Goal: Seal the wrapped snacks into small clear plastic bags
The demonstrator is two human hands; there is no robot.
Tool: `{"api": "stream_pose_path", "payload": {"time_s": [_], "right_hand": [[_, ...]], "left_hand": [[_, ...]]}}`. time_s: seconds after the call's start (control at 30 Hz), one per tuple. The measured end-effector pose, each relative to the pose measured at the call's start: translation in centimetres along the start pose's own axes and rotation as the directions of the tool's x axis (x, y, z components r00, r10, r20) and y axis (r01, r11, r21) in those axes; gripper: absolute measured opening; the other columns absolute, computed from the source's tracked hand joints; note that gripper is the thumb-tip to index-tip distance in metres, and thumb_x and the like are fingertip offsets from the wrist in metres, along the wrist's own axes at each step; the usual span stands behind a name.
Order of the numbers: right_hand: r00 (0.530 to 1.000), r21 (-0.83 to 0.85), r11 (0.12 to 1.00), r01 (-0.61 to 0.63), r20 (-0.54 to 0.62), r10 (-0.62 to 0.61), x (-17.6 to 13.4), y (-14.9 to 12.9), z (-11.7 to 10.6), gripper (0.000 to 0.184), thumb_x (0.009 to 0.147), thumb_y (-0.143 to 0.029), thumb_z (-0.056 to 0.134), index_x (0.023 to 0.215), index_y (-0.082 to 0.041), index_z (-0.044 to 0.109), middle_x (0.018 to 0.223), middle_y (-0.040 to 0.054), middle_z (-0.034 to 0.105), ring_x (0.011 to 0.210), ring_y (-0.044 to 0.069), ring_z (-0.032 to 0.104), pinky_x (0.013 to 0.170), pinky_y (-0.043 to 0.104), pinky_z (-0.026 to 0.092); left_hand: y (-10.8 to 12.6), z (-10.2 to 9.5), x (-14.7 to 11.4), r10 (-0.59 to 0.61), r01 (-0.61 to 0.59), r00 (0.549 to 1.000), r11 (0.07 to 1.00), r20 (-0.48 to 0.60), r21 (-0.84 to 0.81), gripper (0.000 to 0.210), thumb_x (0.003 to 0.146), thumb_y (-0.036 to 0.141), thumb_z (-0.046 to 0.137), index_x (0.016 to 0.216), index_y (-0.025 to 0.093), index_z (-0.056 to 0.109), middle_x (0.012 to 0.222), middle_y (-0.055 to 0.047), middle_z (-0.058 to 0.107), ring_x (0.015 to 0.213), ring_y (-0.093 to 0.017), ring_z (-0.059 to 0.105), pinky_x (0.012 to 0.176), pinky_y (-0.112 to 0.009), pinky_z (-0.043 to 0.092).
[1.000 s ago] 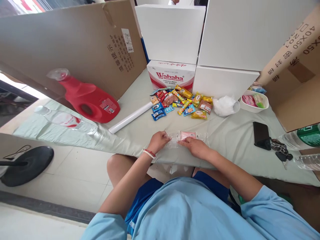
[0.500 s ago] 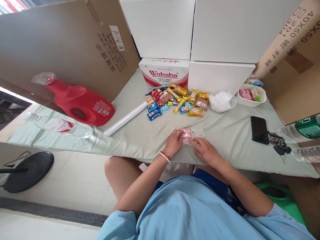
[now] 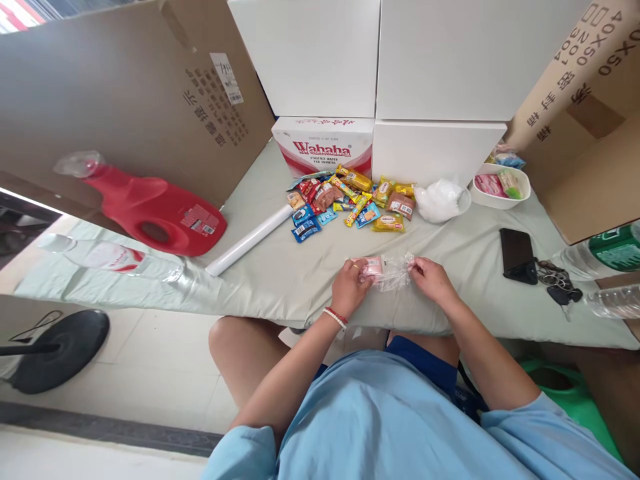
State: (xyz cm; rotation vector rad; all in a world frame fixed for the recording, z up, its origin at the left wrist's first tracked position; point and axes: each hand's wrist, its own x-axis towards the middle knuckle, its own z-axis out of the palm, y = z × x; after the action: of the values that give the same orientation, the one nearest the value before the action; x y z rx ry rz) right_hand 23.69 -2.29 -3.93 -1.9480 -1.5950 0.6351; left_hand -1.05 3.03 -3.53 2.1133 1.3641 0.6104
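Note:
My left hand (image 3: pixel 351 287) is closed on a small pink snack packet (image 3: pixel 373 267) at the near part of the table. The packet sits in a clear plastic bag (image 3: pixel 394 274), which stretches out to the right. With fingertips pinched together, my right hand (image 3: pixel 431 280) grips the bag's right end. Beyond both hands lies a pile of wrapped snacks, among them a yellow snack pack (image 3: pixel 389 223) and a blue snack pack (image 3: pixel 306 230).
A white roll (image 3: pixel 250 240), a red jug (image 3: pixel 155 213) and a clear bottle (image 3: pixel 115 257) lie left. A white bowl with plastic (image 3: pixel 441 200), a white container (image 3: pixel 500 199), a black phone (image 3: pixel 518 255) and keys (image 3: pixel 560 280) are right. A Wahaha box (image 3: pixel 325 148) stands behind.
My right hand has moved right from beside the packet and now pinches the bag's end, drawing the clear plastic out wider. My left hand stays at the pink packet.

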Motion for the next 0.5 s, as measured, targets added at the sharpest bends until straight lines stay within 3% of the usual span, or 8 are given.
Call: {"api": "stream_pose_path", "payload": {"time_s": [0.13, 0.27, 0.4, 0.5], "right_hand": [[0.992, 0.04, 0.994, -0.1, 0.076, 0.097, 0.3, 0.4, 0.0, 0.022, 0.082, -0.027, 0.053, 0.091, -0.019, 0.071, 0.075, 0.0021, 0.069, 0.067, 0.018, 0.06, 0.067, 0.027, 0.043], [0.988, 0.005, 0.988, -0.152, 0.041, 0.152, 0.4, 1.1, 0.5, 0.021, 0.083, -0.029, 0.053, 0.088, -0.019, 0.07, 0.073, 0.0033, 0.068, 0.067, 0.019, 0.06, 0.067, 0.028, 0.043], [0.989, -0.018, 0.994, -0.112, -0.101, 0.109, 1.5, 1.3, 0.6, 0.023, 0.085, -0.029, 0.05, 0.09, -0.02, 0.071, 0.087, 0.0073, 0.071, 0.077, 0.02, 0.061, 0.076, 0.031, 0.046], [0.943, 0.189, 0.975, -0.121, -0.284, 0.172, 2.8, 1.0, -0.1, 0.035, 0.092, -0.038, 0.045, 0.107, -0.019, 0.07, 0.105, 0.0108, 0.072, 0.091, 0.022, 0.064, 0.085, 0.033, 0.049]], "left_hand": [[-0.5, 0.4, -0.3, 0.024, -0.027, 0.999, 0.997, -0.037, -0.071, 0.011, 0.094, 0.024, 0.057, 0.1, 0.022, 0.067, 0.099, -0.005, 0.063, 0.086, -0.018, 0.063, 0.075, -0.03, 0.048], [-1.1, 0.9, -0.9, 0.154, -0.161, 0.986, 0.979, -0.064, -0.125, 0.021, 0.101, 0.028, 0.048, 0.099, 0.022, 0.067, 0.1, -0.005, 0.062, 0.091, -0.017, 0.061, 0.082, -0.029, 0.047], [-0.7, 1.0, -1.4, 0.186, -0.188, 0.982, 0.979, 0.026, 0.078, 0.028, 0.103, 0.031, 0.043, 0.112, 0.026, 0.069, 0.107, -0.006, 0.061, 0.099, -0.02, 0.057, 0.079, -0.029, 0.043], [-0.1, 0.8, -1.3, 0.165, -0.182, 0.981, 0.962, 0.099, 0.203, 0.032, 0.105, 0.033, 0.039, 0.114, 0.028, 0.07, 0.107, -0.006, 0.06, 0.098, -0.021, 0.054, 0.073, -0.029, 0.039]]}}
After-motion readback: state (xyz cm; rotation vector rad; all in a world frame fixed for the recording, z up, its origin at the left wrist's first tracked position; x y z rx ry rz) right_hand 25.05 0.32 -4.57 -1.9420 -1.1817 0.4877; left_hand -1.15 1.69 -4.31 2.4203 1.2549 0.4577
